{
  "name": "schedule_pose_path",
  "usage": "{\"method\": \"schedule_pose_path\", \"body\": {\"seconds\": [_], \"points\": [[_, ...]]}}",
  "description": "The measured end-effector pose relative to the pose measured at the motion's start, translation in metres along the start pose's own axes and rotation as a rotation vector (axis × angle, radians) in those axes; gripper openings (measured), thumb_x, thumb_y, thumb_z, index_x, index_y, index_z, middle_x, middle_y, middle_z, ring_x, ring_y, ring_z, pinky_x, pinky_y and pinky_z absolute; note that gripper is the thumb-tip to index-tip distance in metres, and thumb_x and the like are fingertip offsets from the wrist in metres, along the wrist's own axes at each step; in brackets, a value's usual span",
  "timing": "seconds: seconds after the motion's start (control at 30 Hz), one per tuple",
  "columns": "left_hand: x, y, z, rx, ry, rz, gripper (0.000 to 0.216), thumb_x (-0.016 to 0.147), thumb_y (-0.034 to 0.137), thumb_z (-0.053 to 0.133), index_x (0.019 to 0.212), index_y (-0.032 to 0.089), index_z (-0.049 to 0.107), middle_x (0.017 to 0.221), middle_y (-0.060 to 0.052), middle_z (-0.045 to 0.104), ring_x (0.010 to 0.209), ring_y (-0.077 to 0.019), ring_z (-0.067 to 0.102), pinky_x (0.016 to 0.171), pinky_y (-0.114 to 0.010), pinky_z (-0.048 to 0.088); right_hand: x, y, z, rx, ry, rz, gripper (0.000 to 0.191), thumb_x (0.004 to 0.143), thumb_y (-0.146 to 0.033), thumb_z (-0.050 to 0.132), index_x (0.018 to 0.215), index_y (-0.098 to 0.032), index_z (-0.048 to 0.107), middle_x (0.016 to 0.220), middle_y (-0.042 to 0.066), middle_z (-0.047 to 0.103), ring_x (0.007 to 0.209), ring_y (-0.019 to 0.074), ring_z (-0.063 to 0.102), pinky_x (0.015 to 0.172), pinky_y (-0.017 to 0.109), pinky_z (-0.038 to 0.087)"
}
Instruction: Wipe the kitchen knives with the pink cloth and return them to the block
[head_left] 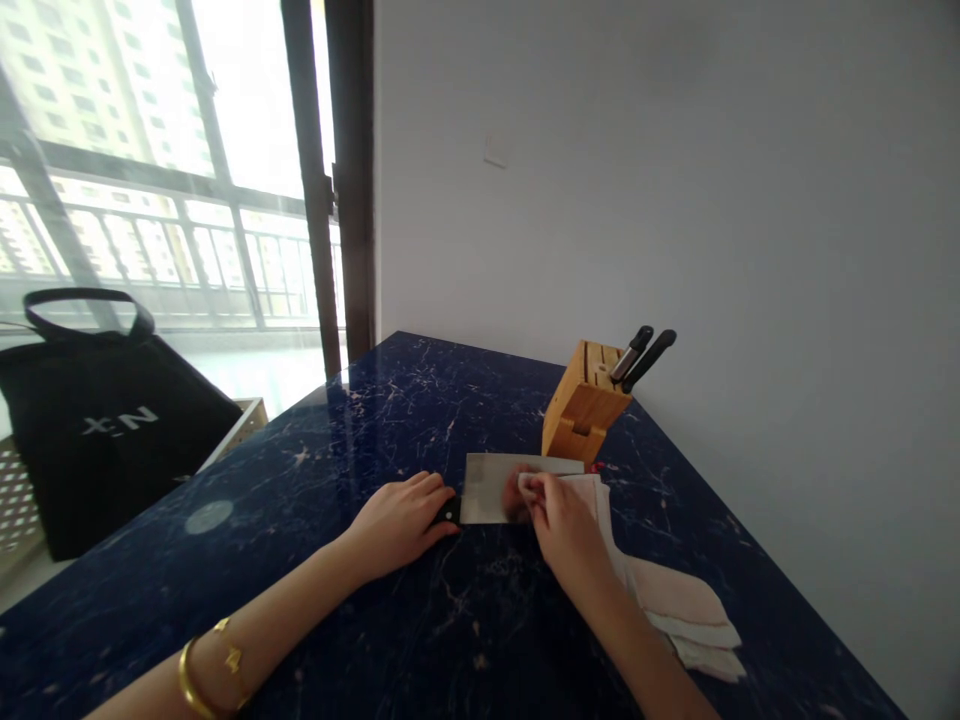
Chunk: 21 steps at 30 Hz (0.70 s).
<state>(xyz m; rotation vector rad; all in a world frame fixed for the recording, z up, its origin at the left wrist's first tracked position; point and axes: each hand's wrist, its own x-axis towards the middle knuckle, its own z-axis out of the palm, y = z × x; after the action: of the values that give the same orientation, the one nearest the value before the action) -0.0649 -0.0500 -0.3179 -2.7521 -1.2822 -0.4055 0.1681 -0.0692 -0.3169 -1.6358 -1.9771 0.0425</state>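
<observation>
1. The left hand (pixel 401 515) had its fingers curled around the dark, riveted handle (pixel 449 511) of a cleaver (pixel 484 488).
2. The right hand (pixel 566 530) had its fingers pinching a bunched fold of cloth (pixel 682 600) against the blade; the fingertips were blurred.
3. The cleaver lay between the hands, its broad, rectangular blade of dull grey metal flat over the desk (pixel 420 420).
4. From the right hand the soft, pale pinkish cloth, edged in white, trailed in loose layers beneath the right forearm.
5. Just behind the blade stood a slanted wooden knife block (pixel 574 405), honey-coloured, with slots in its top and a notch low in its front. Two dark handles (pixel 652 361) rose from it, one with a silvery section.
6. The desk was glossy deep blue, veined like marble.
7. A rounded golden bangle (pixel 193 680) circled the left forearm.
8. Beyond the desk's left edge slumped a black bag (pixel 112 430) with a looped strap; a smooth, pale wall (pixel 637 180) rose behind.
</observation>
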Motion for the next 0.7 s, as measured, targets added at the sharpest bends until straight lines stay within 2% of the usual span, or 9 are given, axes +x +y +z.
{"method": "schedule_pose_path", "body": {"seconds": [0.1, 0.2, 0.3, 0.5, 0.6, 0.7], "points": [[-0.001, 0.002, 0.000, 0.005, 0.000, -0.006, 0.037, 0.086, 0.047, 0.038, 0.107, 0.020, 0.053, 0.093, -0.006, 0.057, 0.088, -0.0209, 0.055, 0.070, -0.031, 0.044, 0.005, 0.015, -0.008, -0.083, 0.065, 0.092, 0.024, 0.077, -0.012, 0.043, 0.099, -0.015, 0.052, 0.095, 0.012, 0.063, 0.090, 0.0244, 0.058, 0.077, 0.035, 0.043], [-0.001, 0.007, -0.001, 0.004, -0.004, -0.005, 0.037, 0.086, 0.047, 0.039, 0.106, 0.020, 0.053, 0.092, -0.006, 0.057, 0.087, -0.0207, 0.055, 0.068, -0.030, 0.045, 0.006, 0.018, -0.009, -0.053, 0.084, 0.131, 0.026, 0.077, -0.012, 0.043, 0.101, -0.016, 0.052, 0.094, 0.011, 0.063, 0.086, 0.0233, 0.060, 0.074, 0.034, 0.044], [0.000, 0.013, -0.002, -0.001, -0.007, -0.006, 0.035, 0.086, 0.046, 0.039, 0.105, 0.020, 0.053, 0.091, -0.005, 0.056, 0.086, -0.0203, 0.054, 0.067, -0.029, 0.044, 0.002, 0.003, -0.005, 0.058, 0.082, 0.064, 0.026, 0.077, -0.011, 0.042, 0.100, -0.016, 0.053, 0.098, 0.010, 0.062, 0.091, 0.0206, 0.059, 0.077, 0.033, 0.046], [0.000, 0.018, -0.003, -0.008, -0.013, -0.027, 0.032, 0.086, 0.043, 0.039, 0.106, 0.021, 0.052, 0.091, -0.005, 0.056, 0.087, -0.0209, 0.053, 0.068, -0.030, 0.044, -0.011, -0.034, 0.010, 0.259, -0.014, -0.143, 0.034, 0.078, -0.007, 0.039, 0.109, -0.016, 0.050, 0.107, 0.009, 0.058, 0.103, 0.0172, 0.053, 0.090, 0.033, 0.043], [-0.001, 0.018, -0.004, -0.021, -0.017, -0.027, 0.029, 0.086, 0.041, 0.039, 0.102, 0.021, 0.053, 0.090, -0.004, 0.055, 0.087, -0.0211, 0.053, 0.068, -0.031, 0.044, -0.016, -0.039, 0.016, 0.277, -0.054, -0.209, 0.043, 0.078, -0.005, 0.036, 0.119, -0.016, 0.045, 0.114, 0.009, 0.053, 0.111, 0.0171, 0.047, 0.097, 0.034, 0.039], [-0.001, 0.018, -0.004, -0.030, -0.024, -0.028, 0.027, 0.086, 0.041, 0.039, 0.098, 0.021, 0.054, 0.089, -0.004, 0.055, 0.087, -0.0207, 0.053, 0.069, -0.031, 0.044, -0.019, -0.039, 0.018, 0.265, -0.113, -0.218, 0.048, 0.076, -0.002, 0.036, 0.121, -0.016, 0.044, 0.113, 0.009, 0.052, 0.110, 0.0180, 0.047, 0.095, 0.034, 0.040]]}}
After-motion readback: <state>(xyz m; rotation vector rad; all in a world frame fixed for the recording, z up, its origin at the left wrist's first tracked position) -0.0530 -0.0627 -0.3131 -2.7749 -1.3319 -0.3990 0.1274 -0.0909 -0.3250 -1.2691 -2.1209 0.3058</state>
